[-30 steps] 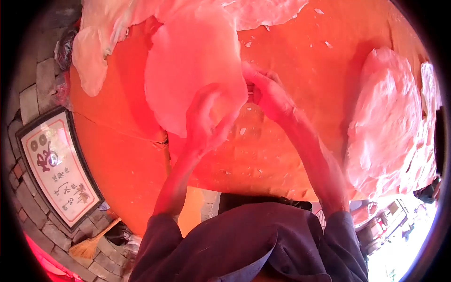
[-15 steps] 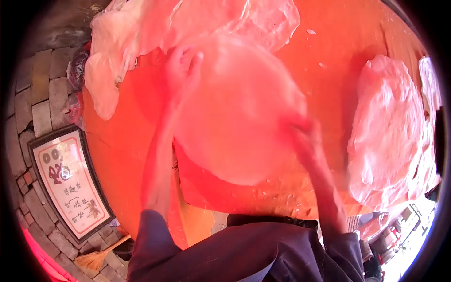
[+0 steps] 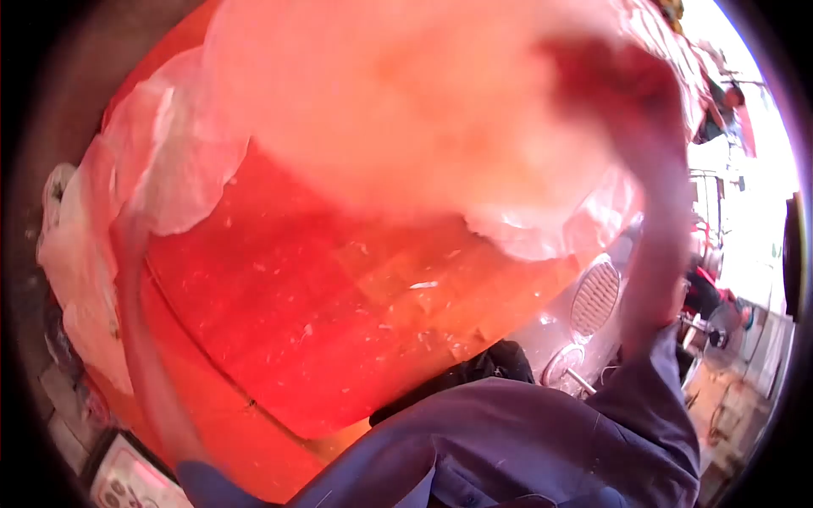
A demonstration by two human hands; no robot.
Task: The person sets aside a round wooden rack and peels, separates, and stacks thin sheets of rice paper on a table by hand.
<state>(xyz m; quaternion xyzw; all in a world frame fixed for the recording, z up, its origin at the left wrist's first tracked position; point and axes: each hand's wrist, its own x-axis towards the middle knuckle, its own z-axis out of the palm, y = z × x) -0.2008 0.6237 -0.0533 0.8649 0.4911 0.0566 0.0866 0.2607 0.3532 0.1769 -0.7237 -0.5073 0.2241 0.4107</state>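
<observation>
My left hand [image 3: 134, 203] and right hand [image 3: 605, 76] reach far apart above an orange table [image 3: 339, 322], a broad pale sheet [image 3: 406, 127] between them.

Nearest me, the table's front edge slants up to the right past my dark shirt [image 3: 500, 432]; between my forearms, orange surface flecked with pale scraps leaves room to move, crossed at left by a dark seam [image 3: 251, 404]. Beyond it, the blurred sheet stretches from near my left hand to my right, which overlaps its right part; how much rests on the table I cannot tell. My left hand is against a crumpled layer [image 3: 195, 169] at the left edge. Blur hides whether either hand's fingers are closed. Farther off at right, a person [image 3: 720, 110] shows small against bright light.
</observation>
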